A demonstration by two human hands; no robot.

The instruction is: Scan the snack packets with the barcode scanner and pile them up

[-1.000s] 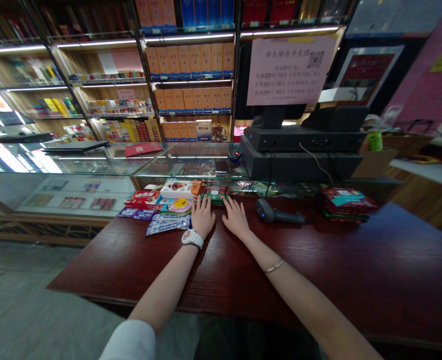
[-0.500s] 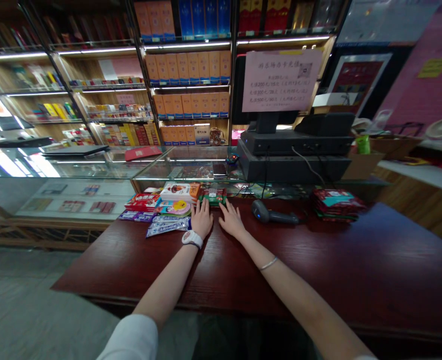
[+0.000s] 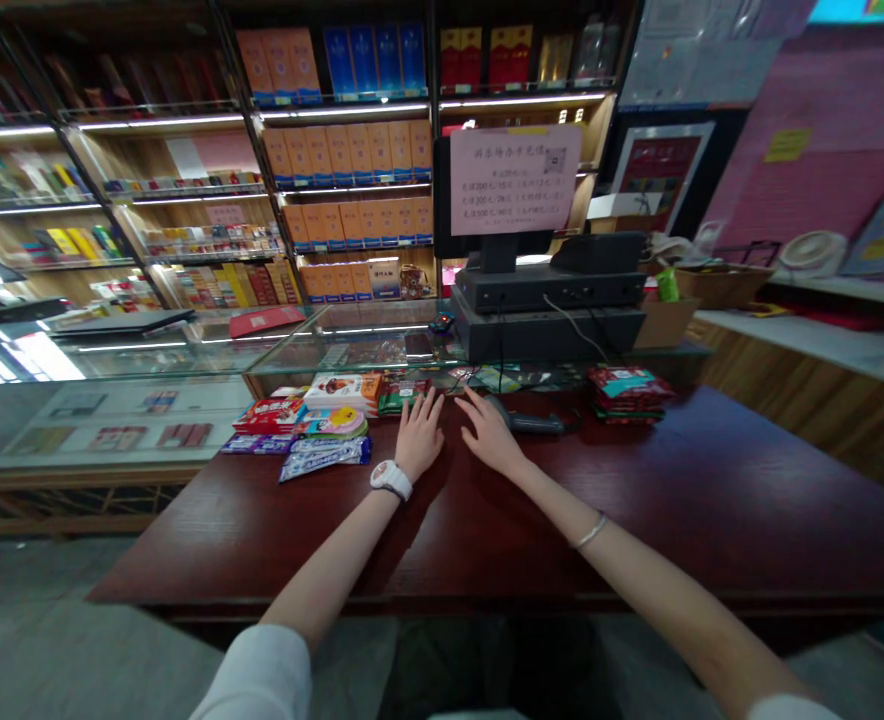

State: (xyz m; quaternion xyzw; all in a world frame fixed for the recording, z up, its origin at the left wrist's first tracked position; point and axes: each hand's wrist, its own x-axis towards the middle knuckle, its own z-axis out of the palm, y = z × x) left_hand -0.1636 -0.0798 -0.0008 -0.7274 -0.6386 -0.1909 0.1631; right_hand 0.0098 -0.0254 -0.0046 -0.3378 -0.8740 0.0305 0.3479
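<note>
My left hand (image 3: pixel 419 441), with a white watch on the wrist, lies flat and open on the dark red wooden counter (image 3: pixel 487 520), its fingertips close to a green packet (image 3: pixel 401 392). Beside it my right hand (image 3: pixel 491 435) is also flat with fingers spread, holding nothing. The right hand sits just in front of the handheld barcode scanner (image 3: pixel 528 419), which it partly hides. To the left of my left hand lies a cluster of snack packets (image 3: pixel 314 425) and a white and orange box (image 3: pixel 341 390).
A cash register with a screen and a pink notice (image 3: pixel 515 178) stands behind the counter on a glass display case (image 3: pixel 337 345). A stack of red packets (image 3: pixel 628 391) lies at the right. Shelves of boxed goods (image 3: pixel 352 150) fill the back wall.
The view has swung left and tilted up a little. Both hands stay flat on the counter; the right hand now sits closer to the scanner and covers part of it.
</note>
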